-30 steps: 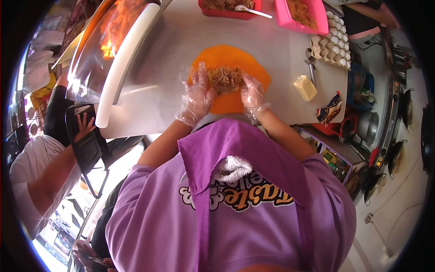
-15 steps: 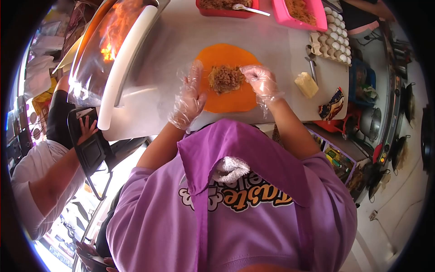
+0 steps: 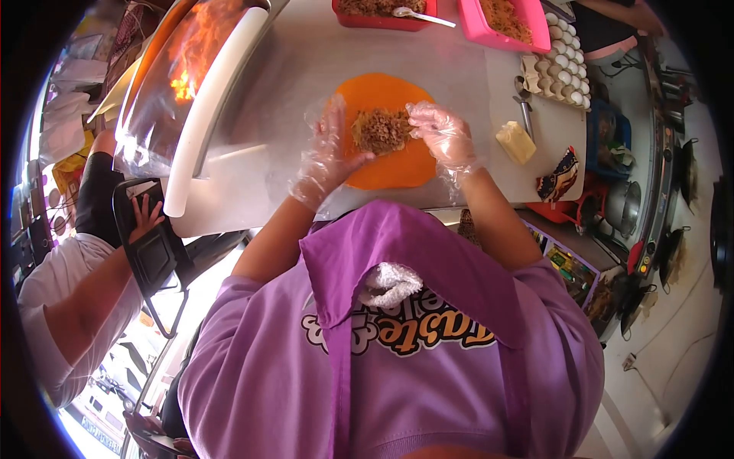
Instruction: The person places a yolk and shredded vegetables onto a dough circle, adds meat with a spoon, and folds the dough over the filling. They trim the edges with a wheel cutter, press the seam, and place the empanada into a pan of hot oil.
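A flat round of orange dough lies on the table with a mound of brown shredded filling at its middle. My left hand, in a clear plastic glove, rests over the dough's left edge. Its fingers are stretched out and the thumb points at the lower left of the filling. On the other side, my right hand, gloved likewise, has its fingers bent and a little apart, with the tips at the filling's right edge. Nothing held shows in either hand.
Behind the dough stand a red tub with filling and a spoon, and a pink tub. To the right are an egg tray, a yellow block and a packet. Another person's hand touches a black stand at left.
My left hand has moved right, its thumb now reaching to the filling. My right hand's fingers have loosened and spread slightly at the filling's edge. The mound looks a little more compact.
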Motion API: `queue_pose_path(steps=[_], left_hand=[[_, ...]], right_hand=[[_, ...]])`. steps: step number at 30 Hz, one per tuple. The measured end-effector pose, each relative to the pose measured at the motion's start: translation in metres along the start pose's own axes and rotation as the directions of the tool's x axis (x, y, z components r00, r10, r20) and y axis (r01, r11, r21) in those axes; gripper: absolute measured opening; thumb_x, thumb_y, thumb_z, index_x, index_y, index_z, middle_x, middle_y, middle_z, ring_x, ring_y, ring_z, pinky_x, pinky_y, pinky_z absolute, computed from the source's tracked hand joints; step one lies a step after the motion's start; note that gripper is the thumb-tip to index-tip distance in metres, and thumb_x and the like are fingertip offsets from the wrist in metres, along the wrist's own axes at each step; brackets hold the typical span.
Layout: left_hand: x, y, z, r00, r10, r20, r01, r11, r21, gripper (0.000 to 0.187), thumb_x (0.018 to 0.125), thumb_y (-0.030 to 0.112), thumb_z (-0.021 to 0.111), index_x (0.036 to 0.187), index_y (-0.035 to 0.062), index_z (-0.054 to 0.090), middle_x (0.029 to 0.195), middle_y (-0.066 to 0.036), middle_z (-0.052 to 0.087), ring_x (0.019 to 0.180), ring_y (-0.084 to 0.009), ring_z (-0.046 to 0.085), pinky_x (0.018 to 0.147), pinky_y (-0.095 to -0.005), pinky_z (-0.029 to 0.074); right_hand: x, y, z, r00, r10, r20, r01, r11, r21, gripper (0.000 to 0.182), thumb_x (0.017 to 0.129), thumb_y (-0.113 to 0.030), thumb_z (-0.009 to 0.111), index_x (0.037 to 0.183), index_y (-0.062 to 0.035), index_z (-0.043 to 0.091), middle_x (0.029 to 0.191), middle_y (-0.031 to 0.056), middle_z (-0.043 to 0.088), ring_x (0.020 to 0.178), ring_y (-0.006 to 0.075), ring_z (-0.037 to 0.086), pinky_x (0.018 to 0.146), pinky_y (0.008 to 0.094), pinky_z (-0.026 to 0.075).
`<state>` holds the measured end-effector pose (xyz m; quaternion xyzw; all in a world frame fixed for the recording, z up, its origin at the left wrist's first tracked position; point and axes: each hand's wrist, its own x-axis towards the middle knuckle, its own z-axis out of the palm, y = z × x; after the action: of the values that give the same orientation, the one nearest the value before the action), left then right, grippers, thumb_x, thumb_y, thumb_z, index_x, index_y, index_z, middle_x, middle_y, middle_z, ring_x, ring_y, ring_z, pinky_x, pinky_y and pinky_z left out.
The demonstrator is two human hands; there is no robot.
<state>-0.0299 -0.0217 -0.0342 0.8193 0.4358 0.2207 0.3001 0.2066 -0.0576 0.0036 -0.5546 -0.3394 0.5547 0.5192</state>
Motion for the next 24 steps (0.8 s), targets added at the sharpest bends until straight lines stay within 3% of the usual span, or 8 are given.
queue_pose_path(steps=[4, 8, 10, 16, 18, 21, 23, 24], left_hand=[[-0.023, -0.007, -0.019, 1.000, 0.016, -0.005, -0.017, 0.992, -0.124, 0.077, 0.085, 0.013, 0.055, 0.147, -0.0018, 0.012, 0.149, -0.023, 0.028, 0.137, -0.0437, 0.025, 0.114, -0.0520, 0.016], [-0.045, 0.003, -0.006, 0.985, -0.145, 0.096, 0.143, 0.989, 0.024, 0.076, 0.088, 0.007, 0.048, 0.149, 0.0005, 0.002, 0.152, -0.020, 0.025, 0.142, -0.0353, 0.020, 0.117, -0.0476, 0.005], [-0.049, 0.012, -0.001, 0.999, 0.018, 0.036, -0.024, 0.984, 0.176, 0.074, 0.081, 0.005, 0.050, 0.147, -0.0017, 0.015, 0.148, -0.024, 0.030, 0.135, -0.0435, 0.029, 0.115, -0.0531, 0.014], [-0.059, -0.010, 0.018, 0.991, 0.039, 0.127, -0.034, 0.999, -0.039, 0.071, 0.084, 0.006, 0.050, 0.148, 0.0059, 0.020, 0.146, -0.025, 0.032, 0.133, -0.0409, 0.035, 0.113, -0.0537, 0.019], [-0.054, -0.003, 0.007, 0.991, 0.104, 0.084, -0.095, 0.990, -0.105, 0.067, 0.088, 0.008, 0.051, 0.148, 0.0060, 0.021, 0.145, -0.025, 0.035, 0.133, -0.0400, 0.036, 0.113, -0.0523, 0.020], [-0.037, 0.036, -0.017, 0.921, -0.380, 0.085, 0.350, 0.712, -0.608, 0.057, 0.096, 0.023, 0.044, 0.146, 0.0034, 0.026, 0.141, -0.022, 0.042, 0.134, -0.0338, 0.036, 0.114, -0.0467, 0.020], [-0.033, 0.050, -0.026, 0.745, -0.627, 0.227, 0.495, 0.292, -0.818, 0.054, 0.101, 0.032, 0.040, 0.145, 0.0017, 0.029, 0.139, -0.020, 0.047, 0.135, -0.0297, 0.036, 0.114, -0.0429, 0.020], [-0.033, 0.046, -0.026, 0.744, -0.629, 0.226, 0.495, 0.292, -0.818, 0.054, 0.101, 0.032, 0.040, 0.145, 0.0017, 0.029, 0.139, -0.020, 0.047, 0.135, -0.0297, 0.036, 0.114, -0.0429, 0.020]], right_hand=[[0.000, -0.005, -0.001, 0.902, -0.411, 0.129, 0.428, 0.818, -0.385, 0.019, 0.079, 0.009, 0.061, 0.094, -0.0023, 0.064, 0.095, 0.0112, 0.064, 0.082, 0.0165, 0.064, 0.075, 0.0286, 0.053], [-0.003, -0.002, 0.006, 0.921, -0.377, 0.101, 0.378, 0.796, -0.473, 0.023, 0.080, 0.011, 0.057, 0.098, -0.0023, 0.065, 0.094, 0.0110, 0.063, 0.079, 0.0175, 0.064, 0.073, 0.0279, 0.052], [-0.002, -0.003, 0.006, 0.817, -0.509, 0.273, 0.560, 0.581, -0.591, 0.026, 0.080, 0.011, 0.055, 0.101, -0.0016, 0.065, 0.092, 0.0110, 0.063, 0.079, 0.0186, 0.063, 0.074, 0.0277, 0.052], [-0.007, 0.005, 0.011, 0.917, -0.398, 0.032, 0.396, 0.895, -0.203, 0.026, 0.079, 0.009, 0.059, 0.102, -0.0004, 0.066, 0.097, 0.0093, 0.063, 0.077, 0.0199, 0.062, 0.074, 0.0285, 0.051], [-0.009, 0.006, 0.003, 0.925, -0.376, 0.046, 0.373, 0.881, -0.291, 0.024, 0.080, 0.008, 0.060, 0.101, -0.0003, 0.066, 0.097, 0.0086, 0.063, 0.077, 0.0186, 0.062, 0.074, 0.0279, 0.051], [-0.008, -0.003, 0.004, 0.956, -0.284, 0.075, 0.289, 0.863, -0.414, 0.019, 0.081, 0.007, 0.061, 0.098, -0.0003, 0.067, 0.095, 0.0076, 0.063, 0.076, 0.0161, 0.061, 0.075, 0.0273, 0.051], [-0.007, -0.008, 0.006, 0.973, -0.209, 0.094, 0.229, 0.865, -0.446, 0.017, 0.081, 0.006, 0.061, 0.096, -0.0002, 0.068, 0.095, 0.0074, 0.064, 0.077, 0.0150, 0.061, 0.075, 0.0273, 0.051], [-0.007, -0.010, 0.003, 0.936, -0.306, 0.175, 0.350, 0.746, -0.567, 0.016, 0.082, 0.006, 0.061, 0.096, 0.0000, 0.068, 0.094, 0.0071, 0.065, 0.079, 0.0142, 0.063, 0.075, 0.0269, 0.051]])
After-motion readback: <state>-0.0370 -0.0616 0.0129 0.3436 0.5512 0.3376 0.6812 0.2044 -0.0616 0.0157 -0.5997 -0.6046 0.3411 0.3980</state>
